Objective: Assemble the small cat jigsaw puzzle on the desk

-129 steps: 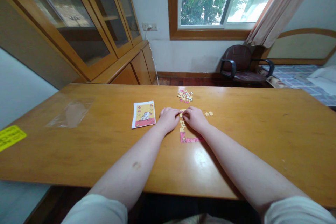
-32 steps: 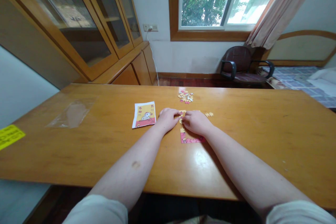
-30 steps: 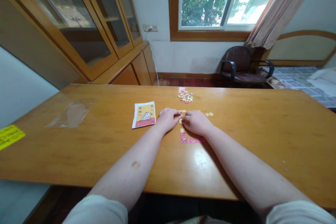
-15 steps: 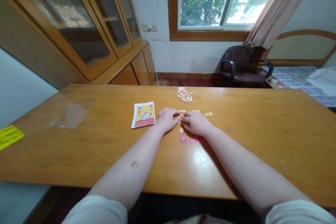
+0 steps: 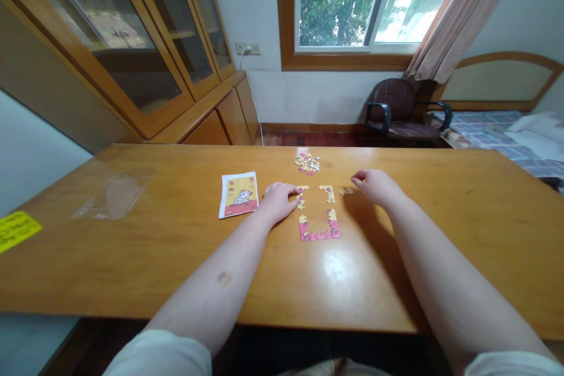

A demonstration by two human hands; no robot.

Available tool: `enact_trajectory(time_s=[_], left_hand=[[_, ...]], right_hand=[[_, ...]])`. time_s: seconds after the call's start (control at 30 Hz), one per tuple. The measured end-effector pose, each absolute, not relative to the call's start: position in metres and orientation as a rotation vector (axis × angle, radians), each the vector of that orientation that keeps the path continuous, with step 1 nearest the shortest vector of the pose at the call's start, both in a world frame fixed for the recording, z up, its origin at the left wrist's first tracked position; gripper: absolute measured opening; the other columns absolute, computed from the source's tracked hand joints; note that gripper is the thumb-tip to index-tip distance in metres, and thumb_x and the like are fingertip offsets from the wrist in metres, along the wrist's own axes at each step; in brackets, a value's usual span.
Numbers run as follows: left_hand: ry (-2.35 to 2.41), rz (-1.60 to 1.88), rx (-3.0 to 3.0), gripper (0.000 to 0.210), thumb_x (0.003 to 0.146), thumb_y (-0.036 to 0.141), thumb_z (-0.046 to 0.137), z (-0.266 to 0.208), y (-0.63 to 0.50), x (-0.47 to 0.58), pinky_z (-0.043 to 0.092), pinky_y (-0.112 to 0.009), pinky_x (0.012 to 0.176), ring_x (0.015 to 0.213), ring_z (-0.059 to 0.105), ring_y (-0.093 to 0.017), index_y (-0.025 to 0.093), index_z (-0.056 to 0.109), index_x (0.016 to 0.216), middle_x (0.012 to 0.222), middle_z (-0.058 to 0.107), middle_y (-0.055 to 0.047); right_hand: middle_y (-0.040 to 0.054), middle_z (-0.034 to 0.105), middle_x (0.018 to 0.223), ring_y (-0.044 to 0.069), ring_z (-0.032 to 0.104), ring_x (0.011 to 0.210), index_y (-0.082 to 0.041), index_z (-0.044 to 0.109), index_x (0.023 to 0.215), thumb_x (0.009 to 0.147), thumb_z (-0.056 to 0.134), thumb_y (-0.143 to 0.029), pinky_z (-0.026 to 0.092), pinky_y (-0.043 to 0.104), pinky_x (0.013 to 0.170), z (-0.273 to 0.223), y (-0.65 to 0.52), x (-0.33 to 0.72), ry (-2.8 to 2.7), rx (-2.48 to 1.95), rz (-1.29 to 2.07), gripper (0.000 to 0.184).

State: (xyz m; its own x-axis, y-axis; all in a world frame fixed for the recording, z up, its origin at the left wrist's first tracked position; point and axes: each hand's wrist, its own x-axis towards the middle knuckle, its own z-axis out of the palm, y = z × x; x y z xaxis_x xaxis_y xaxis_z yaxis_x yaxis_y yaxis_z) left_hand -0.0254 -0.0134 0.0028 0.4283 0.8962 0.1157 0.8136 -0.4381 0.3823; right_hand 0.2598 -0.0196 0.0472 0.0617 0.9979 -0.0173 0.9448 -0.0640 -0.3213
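Note:
A jigsaw puzzle border lies on the table in separate sections. Its pink lower section [image 5: 320,235] forms a U, with a yellow upper-left strip [image 5: 301,197] and an upper-right corner [image 5: 327,192] beyond it. My left hand [image 5: 279,201] rests at the left of the upper-left strip, fingers stretched out with their tips at its edge. To the right, my right hand [image 5: 378,186] is raised over the table, thumb and fingers drawn together; anything between them is too small to make out. Just left of and below its fingertips lie a few loose yellow puzzle pieces [image 5: 346,191].
Farther back sits a pile of loose puzzle pieces [image 5: 307,163]. A picture card [image 5: 238,195] with a white animal lies left of my left hand. A clear plastic bag [image 5: 118,194] and a yellow label [image 5: 18,230] are on the left. Beyond the table stands an armchair [image 5: 394,107].
My right hand has lifted off the puzzle and moved right, past the few loose pieces, uncovering the border sections. My left hand has stayed beside the upper-left strip.

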Motion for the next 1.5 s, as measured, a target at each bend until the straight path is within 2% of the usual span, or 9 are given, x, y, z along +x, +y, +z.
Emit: enact_trajectory(time_s=[0.07,0.17,0.43,0.67,1.0,1.23,1.5], left_hand=[[1.491,0.438,2.421,0.026,0.082,0.038,0.057,0.003,-0.014,-0.025,0.043,-0.038,0.096,0.103,0.06,-0.023,0.027,0.071,0.101,0.106,0.072,-0.002],[1.495,0.444,2.409,0.025,0.083,0.038,0.057,0.004,-0.014,-0.025,0.044,-0.037,0.095,0.102,0.06,-0.023,0.027,0.072,0.1,0.104,0.072,-0.002],[1.489,0.486,2.385,0.024,0.084,0.036,0.057,0.003,-0.014,-0.025,0.043,-0.037,0.096,0.105,0.059,-0.022,0.025,0.071,0.1,0.107,0.071,-0.003],[1.444,0.471,2.442,0.031,0.086,0.038,0.055,0.0,-0.014,-0.025,0.041,-0.038,0.099,0.109,0.058,-0.023,0.027,0.069,0.111,0.116,0.069,-0.002],[1.438,0.465,2.423,0.033,0.085,0.039,0.056,0.002,-0.016,-0.022,0.041,-0.038,0.099,0.109,0.058,-0.023,0.025,0.069,0.112,0.117,0.069,-0.002],[1.414,0.449,2.424,0.035,0.085,0.04,0.055,0.004,-0.018,-0.021,0.039,-0.039,0.102,0.112,0.056,-0.023,0.027,0.067,0.115,0.121,0.067,-0.002],[1.431,0.42,2.441,0.037,0.084,0.04,0.057,0.003,-0.017,-0.022,0.038,-0.039,0.102,0.114,0.054,-0.024,0.028,0.067,0.117,0.123,0.066,-0.002]], right_hand=[[0.0099,0.071,0.105,0.022,0.064,0.095,-0.019,0.072,0.099,0.089,0.049,-0.029,0.047,0.029,0.08,0.028,-0.017,0.264,-1.925,-2.059,0.165,0.027],[0.0089,0.069,0.108,0.02,0.063,0.097,-0.019,0.071,0.103,0.088,0.051,-0.027,0.046,0.028,0.085,0.01,-0.013,0.268,-2.121,-1.895,0.188,0.027],[0.0097,0.07,0.104,0.02,0.063,0.093,-0.018,0.074,0.096,0.086,0.047,-0.016,0.046,0.028,0.084,0.019,-0.018,0.28,-2.239,-1.887,0.214,0.029],[0.0093,0.07,0.102,0.019,0.065,0.086,-0.02,0.075,0.1,0.086,0.056,-0.033,0.047,0.027,0.082,0.014,-0.018,0.285,-2.322,-1.824,0.326,0.027],[0.0078,0.069,0.101,0.017,0.065,0.083,-0.021,0.075,0.099,0.087,0.057,-0.027,0.047,0.025,0.082,0.008,-0.015,0.283,-2.383,-1.843,0.313,0.023],[0.01,0.065,0.12,0.023,0.058,0.104,-0.02,0.067,0.117,0.093,0.048,-0.037,0.041,0.034,0.093,0.014,-0.023,0.252,-2.482,-1.606,0.099,0.035],[0.0099,0.063,0.124,0.025,0.054,0.101,-0.023,0.065,0.121,0.09,0.054,-0.04,0.038,0.037,0.086,0.007,-0.026,0.225,-2.588,-1.581,0.091,0.037]])
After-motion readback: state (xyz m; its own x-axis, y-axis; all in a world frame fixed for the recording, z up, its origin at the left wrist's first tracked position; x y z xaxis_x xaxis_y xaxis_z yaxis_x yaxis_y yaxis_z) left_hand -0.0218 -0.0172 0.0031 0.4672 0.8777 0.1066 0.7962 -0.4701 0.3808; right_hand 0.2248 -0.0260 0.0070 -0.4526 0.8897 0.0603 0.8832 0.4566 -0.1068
